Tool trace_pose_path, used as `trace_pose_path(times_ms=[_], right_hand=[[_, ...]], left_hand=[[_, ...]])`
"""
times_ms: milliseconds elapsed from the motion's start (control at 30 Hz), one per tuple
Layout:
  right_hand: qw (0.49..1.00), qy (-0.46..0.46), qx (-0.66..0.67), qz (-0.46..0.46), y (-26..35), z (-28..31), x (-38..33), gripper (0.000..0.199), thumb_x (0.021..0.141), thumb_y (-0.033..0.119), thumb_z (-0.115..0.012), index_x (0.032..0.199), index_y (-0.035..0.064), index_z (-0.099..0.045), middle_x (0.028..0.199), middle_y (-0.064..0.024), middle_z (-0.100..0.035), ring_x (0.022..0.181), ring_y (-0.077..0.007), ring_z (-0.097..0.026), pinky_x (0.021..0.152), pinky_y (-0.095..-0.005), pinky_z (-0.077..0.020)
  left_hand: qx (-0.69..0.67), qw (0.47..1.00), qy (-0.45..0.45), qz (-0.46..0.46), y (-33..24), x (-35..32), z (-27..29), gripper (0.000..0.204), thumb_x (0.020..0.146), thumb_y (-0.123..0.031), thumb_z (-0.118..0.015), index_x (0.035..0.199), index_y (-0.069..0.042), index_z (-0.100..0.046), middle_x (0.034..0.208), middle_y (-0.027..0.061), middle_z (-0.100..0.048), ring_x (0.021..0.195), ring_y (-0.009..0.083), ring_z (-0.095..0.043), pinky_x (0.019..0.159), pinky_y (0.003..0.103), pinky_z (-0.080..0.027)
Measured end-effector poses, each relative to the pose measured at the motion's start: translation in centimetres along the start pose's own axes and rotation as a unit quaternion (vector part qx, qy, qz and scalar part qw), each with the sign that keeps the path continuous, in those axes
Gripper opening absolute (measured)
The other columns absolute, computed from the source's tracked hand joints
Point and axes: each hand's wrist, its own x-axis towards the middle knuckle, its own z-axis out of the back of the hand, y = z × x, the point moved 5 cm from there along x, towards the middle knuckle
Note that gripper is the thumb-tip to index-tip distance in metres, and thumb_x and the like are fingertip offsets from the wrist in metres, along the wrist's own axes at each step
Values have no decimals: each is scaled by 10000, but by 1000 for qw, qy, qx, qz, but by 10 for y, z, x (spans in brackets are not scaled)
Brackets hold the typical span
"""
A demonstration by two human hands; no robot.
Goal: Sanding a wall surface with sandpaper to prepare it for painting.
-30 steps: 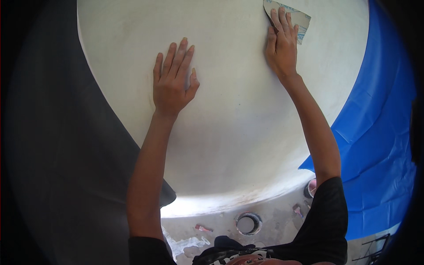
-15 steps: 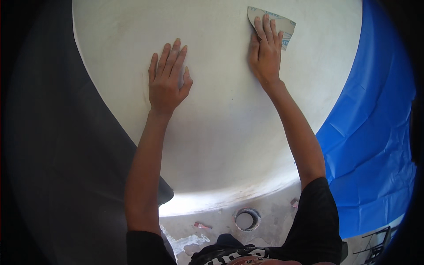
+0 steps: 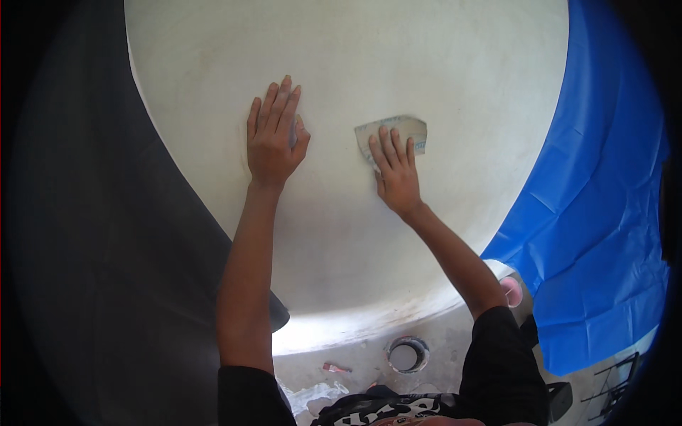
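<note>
Pressing flat, your right hand (image 3: 398,174) pins a thin, bendy sheet of sandpaper (image 3: 394,131) to the big white dome (image 3: 355,57); your left hand (image 3: 273,138) rests open beside it. Hold its middle.

I see a large white rounded surface (image 3: 426,64) filling the upper middle of the frame. My left hand (image 3: 273,138) lies flat on it, fingers spread, left of centre. My right hand (image 3: 396,170) presses a pale sheet of sandpaper (image 3: 394,129) against the surface at centre, fingertips on the sheet. A blue plastic sheet (image 3: 597,213) hangs at the right. At the bottom, a roll of tape (image 3: 406,353) lies on the floor.
</note>
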Motion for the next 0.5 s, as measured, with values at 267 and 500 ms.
trace_pose_path(times_ms=[267,500], right_hand=[[992,96,85,-16,48,-9,-64,751,850,-24,-604,1569,64,-406,1645,-190,-350,1534,-379,-305,1241,-600,-216],[981,-149,113,46,28,71,68,614,913,-76,-541,1514,39,-488,1561,-208,-477,1450,-400,-450,1209,-556,-316]], left_hand=[[27,1000,11,-6,-2,-5,-1,537,911,-158,-583,1446,-105,-580,1558,58,-520,1470,234,-448,1229,464,-308],[16,1000,-6,-3,1,-4,10,524,897,-130,-590,1420,-117,-603,1545,43,-537,1458,227,-464,1222,457,-317]])
